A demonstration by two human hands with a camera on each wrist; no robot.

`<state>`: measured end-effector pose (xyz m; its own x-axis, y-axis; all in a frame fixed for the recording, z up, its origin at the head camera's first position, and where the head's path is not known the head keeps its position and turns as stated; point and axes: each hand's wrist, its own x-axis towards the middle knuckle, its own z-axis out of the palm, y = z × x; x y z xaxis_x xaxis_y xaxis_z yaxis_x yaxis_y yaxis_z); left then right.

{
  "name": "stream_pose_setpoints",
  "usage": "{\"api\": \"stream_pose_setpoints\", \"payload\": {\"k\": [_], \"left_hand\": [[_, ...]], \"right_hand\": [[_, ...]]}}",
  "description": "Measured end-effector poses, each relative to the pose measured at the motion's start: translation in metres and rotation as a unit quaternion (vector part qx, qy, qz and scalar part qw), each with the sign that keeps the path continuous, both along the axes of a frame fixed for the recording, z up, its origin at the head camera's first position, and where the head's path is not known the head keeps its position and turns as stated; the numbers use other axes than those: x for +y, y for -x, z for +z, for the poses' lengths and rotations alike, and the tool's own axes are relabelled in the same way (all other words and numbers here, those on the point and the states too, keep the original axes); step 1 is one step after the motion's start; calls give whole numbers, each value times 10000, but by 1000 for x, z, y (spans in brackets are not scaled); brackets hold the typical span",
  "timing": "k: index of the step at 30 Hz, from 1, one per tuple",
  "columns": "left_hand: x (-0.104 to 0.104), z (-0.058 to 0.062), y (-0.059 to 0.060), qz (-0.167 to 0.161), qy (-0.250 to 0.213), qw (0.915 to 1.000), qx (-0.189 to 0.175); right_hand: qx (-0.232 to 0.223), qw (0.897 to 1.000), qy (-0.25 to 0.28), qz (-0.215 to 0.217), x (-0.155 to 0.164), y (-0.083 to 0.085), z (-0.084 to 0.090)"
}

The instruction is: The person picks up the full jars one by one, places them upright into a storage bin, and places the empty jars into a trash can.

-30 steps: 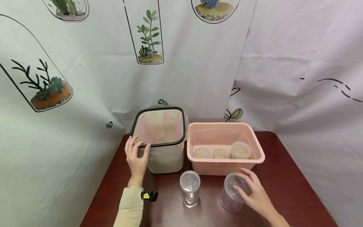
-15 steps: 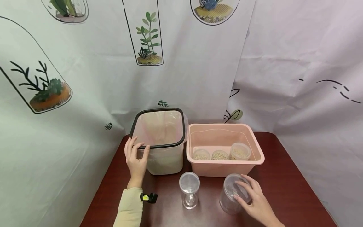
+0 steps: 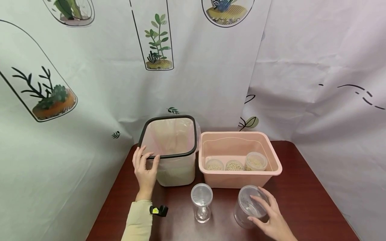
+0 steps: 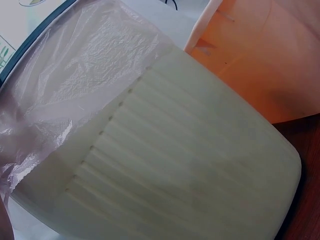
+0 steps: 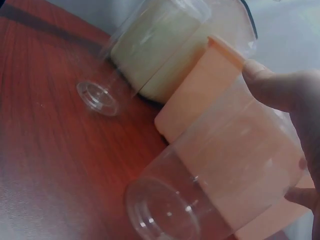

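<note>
OK so, far left: your left hand point(image 3: 146, 170) is at the near-left corner of the bin point(image 3: 176, 172), fingers bent by the dark rim. Can't tell if that grip is pinching the rim or just resting there. Looks like steadying to me. The liner point(image 4: 90, 75) hangs over the edge, so watch you don't snag it.

Next along, the slim jar point(image 3: 202, 201) stands upright on the bench point(image 3: 297, 187), in front of the gap between bin and tub point(image 3: 211, 179), nobody touching it. Behind it to the right, the tub has three pots point(image 3: 234, 165) with pale bits in them, lined up along its near wall.

Then the wide jar point(image 3: 241, 214), upright on the bench in front of the tub. Your right hand point(image 3: 274, 219) has a wide grip across its top, thumb on the near side, fingers round the far side. I'd call this step "getting hold of the jar". If you're moving it, I'd firm up that grip first and lift straight, since clear plastic looks slippery.
</note>
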<state>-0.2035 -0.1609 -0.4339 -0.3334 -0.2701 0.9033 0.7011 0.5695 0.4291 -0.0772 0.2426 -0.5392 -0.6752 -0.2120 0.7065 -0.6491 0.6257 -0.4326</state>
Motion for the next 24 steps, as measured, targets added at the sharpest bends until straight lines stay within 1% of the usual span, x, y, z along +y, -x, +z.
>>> {"api": "stream_pose_setpoints", "payload": {"k": [4,7,9,12,15,21,24], "left_hand": [[1,0,-1,4,-17,10000,-41],[1,0,-1,10,-29,10000,-60],[1,-1,-2,15,-38,10000,-68],[2,-1,-3,20,-51,10000,-68],[2,-2,-3,10,-36,10000,-67],[1,-2,-2,-24,-33,10000,4],[0,-1,-1,-17,-25,10000,52]], "right_hand": [[109,9994,308,119,-1,2,-10],[327,9981,497,151,-2,4,-16],[505,9967,610,188,-3,6,-18],[712,9943,749,256,-6,7,-15],[763,9931,852,257,-10,3,-5],[836,9919,910,290,-23,-7,34],[903,9916,873,296,-27,-8,49]]}}
